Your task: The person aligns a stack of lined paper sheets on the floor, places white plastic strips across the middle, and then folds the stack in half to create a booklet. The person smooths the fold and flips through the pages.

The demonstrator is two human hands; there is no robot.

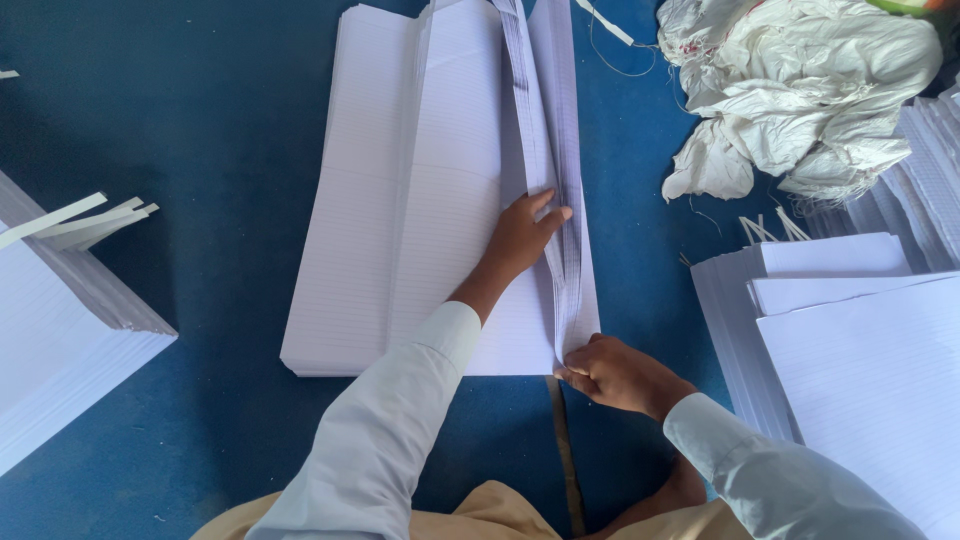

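At the far left a thick stack of ruled paper (60, 330) sits on the blue worktop (220, 120), its edge a dense grey block with loose white strips (90, 222) lying on top. In the middle lies a broad pile of lined sheets (400, 200), flat, matte and rectangular, with a shallow crease running down its length. Along the pile's right side a folded bundle of sheets (560, 200) stands up in a long narrow ridge. The left hand (520, 240) lies on the pile, palm down, its fingers (548, 208) stretched out and pressing against the ridge's left face about halfway along. The right hand (615, 375) is at the ridge's near corner, its fingers (572, 378) closed in a pinch on the bundle's lower end. Both sleeves are pale and smooth. Further right, more stacks of lined paper (850, 340) overlap one another, and above them rests a crumpled heap of white cloth (800, 90).
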